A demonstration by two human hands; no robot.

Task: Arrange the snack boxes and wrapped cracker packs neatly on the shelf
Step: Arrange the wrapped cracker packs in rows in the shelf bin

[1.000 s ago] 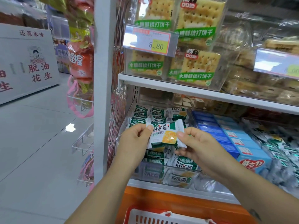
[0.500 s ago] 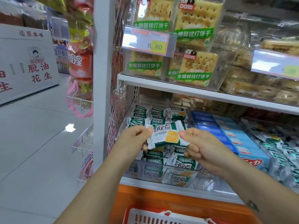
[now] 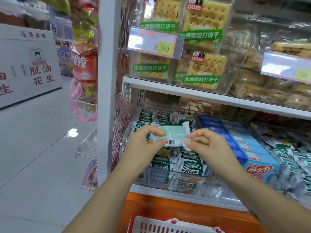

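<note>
While the left grip [image 3: 143, 146] pinches its left end and the right grip [image 3: 207, 146] pinches its right end, fingers curled, the wrapped cracker pack [image 3: 173, 134] hangs with its barcode side facing the camera above the clear bin [image 3: 151, 178] on the lower shelf [image 3: 168, 192]. Green-and-white packs [image 3: 191, 169] fill that bin; blue snack boxes [image 3: 252, 155] stand just beside it, to the right.

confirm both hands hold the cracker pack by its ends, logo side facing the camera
Not the logo side: the head view shows the barcode side facing the camera. The left hand and right hand do hold the cracker pack by its ends.
</note>
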